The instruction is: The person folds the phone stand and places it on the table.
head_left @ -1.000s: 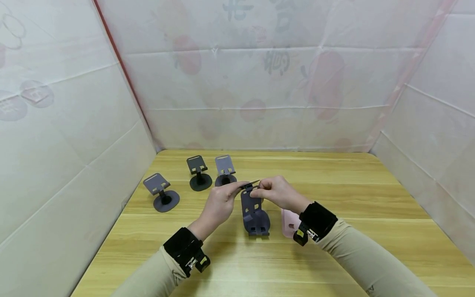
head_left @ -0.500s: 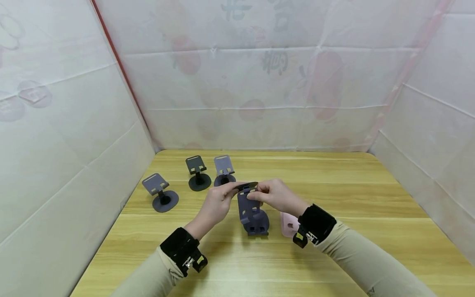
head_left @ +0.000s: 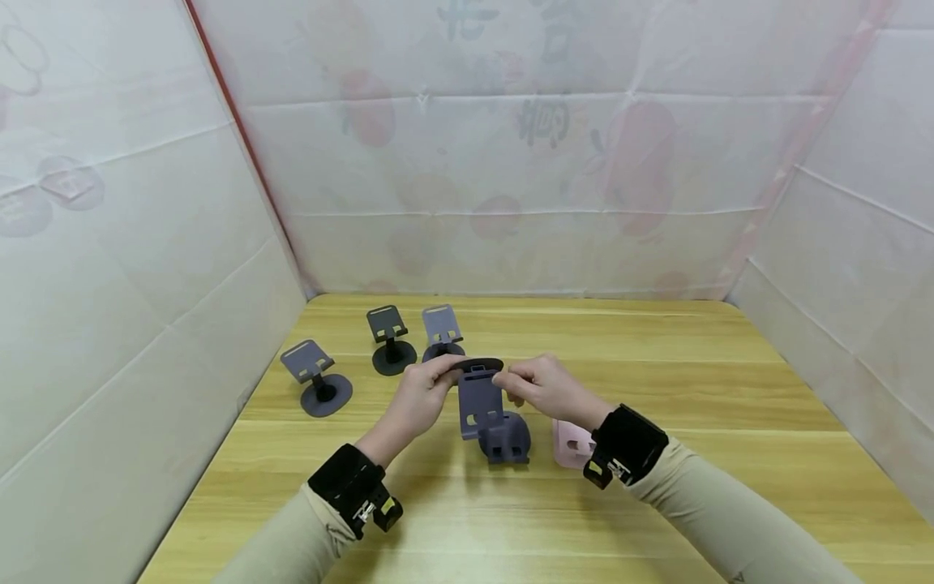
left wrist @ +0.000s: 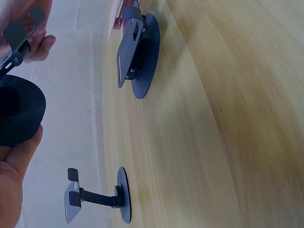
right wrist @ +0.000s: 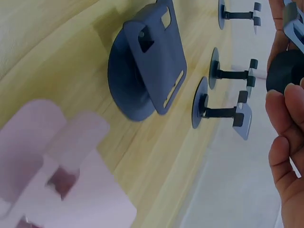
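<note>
Both the left hand (head_left: 419, 397) and right hand (head_left: 543, 388) pinch a dark grey plastic phone stand (head_left: 477, 389) by its round base, lifted above a folded dark stand (head_left: 507, 438) on the wooden table (head_left: 657, 389).

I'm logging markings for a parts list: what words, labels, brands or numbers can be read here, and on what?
Backdrop sheet: large faint characters show through from behind, too washed out to read.
Phone stands and the stand in the hands: no text visible.
Wrist straps: small yellow tags, too small to read.
</note>
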